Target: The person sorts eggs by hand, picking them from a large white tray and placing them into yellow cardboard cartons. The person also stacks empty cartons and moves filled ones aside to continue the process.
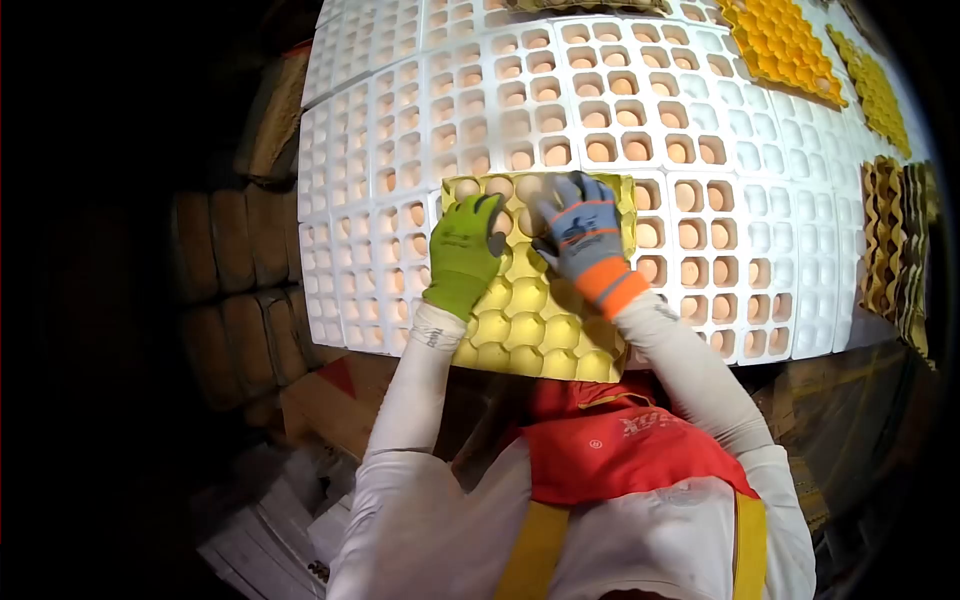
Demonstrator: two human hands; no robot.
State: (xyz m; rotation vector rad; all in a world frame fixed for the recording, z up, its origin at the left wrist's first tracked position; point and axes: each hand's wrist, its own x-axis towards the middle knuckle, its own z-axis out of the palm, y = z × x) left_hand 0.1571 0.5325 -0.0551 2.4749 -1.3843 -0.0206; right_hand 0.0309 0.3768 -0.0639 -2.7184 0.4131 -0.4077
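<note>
A yellow egg tray [527, 328] lies in front of the person, on top of white foam trays [560, 90], its near edge reaching the red apron [630, 455]. Its cups nearest the person are bare, while eggs [498, 187] sit in the far cups. The left hand [465, 245], in a green glove with dark fingertips, is over the left side of the yellow tray, its fingers curled about a single egg [503, 222] that shows between thumb and forefinger. The right hand [588, 230], in a grey glove with an orange cuff, is over the far right part of the same tray, palm down, fingers bent toward the eggs at the far edge; blur and the glove itself hide whether they grasp anything, so I cannot tell.

Around the yellow tray, many of the white foam trays hold eggs singly in square pockets; toward the right, several pockets are vacant. At the upper right an orange-yellow tray [785, 45] lies on the foam, with a yellow-green tray [872, 90] beside it. Brown pulp trays [895, 245] stand at the right side. At lower left is a cardboard box [340, 390] with a red triangular mark
</note>
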